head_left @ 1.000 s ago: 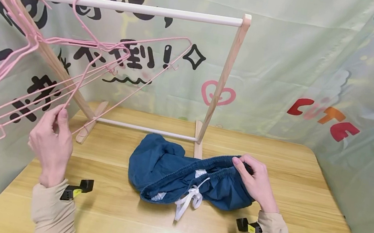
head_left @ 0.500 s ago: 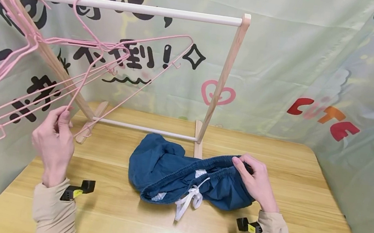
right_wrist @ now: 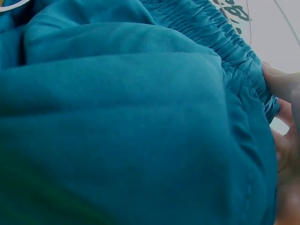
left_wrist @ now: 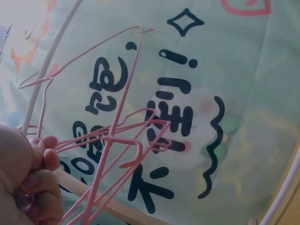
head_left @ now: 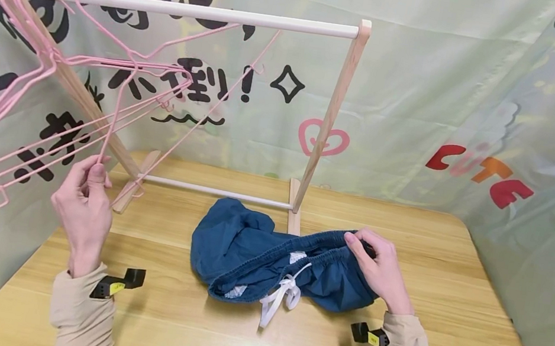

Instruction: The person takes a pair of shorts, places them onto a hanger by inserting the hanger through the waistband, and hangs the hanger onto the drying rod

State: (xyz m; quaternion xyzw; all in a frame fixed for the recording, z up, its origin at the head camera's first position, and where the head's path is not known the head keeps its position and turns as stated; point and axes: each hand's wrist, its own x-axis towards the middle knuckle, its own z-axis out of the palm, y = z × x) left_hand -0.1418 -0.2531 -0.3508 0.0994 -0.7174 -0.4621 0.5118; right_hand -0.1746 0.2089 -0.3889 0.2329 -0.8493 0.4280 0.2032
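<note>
Here, the raised left grip (head_left: 85, 213) pinches a pink hanger (head_left: 121, 91).

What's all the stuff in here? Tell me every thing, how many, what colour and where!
Table: one, light wood-coloured, underneath
Backdrop: panel count unclear, patterned pale green, around the table
Rack: one, light wood, on the table
Top bar: one, white, across the rack's top
Bottom bar: one, white, low on the rack
Bunched hangers: several, overlapping, pink, rack's left end
Single hanger: one, pink, beside the bunch
Garment: one, dark blue, on the table
Drawstring: one, white, at the garment's waist
Wrist cameras: two, black and yellow, at the sleeves
Sleeves: two, beige, both arms
Left hand: one, bare, pinching the single hanger
Right hand: one, bare, holding the garment's waistband
</note>
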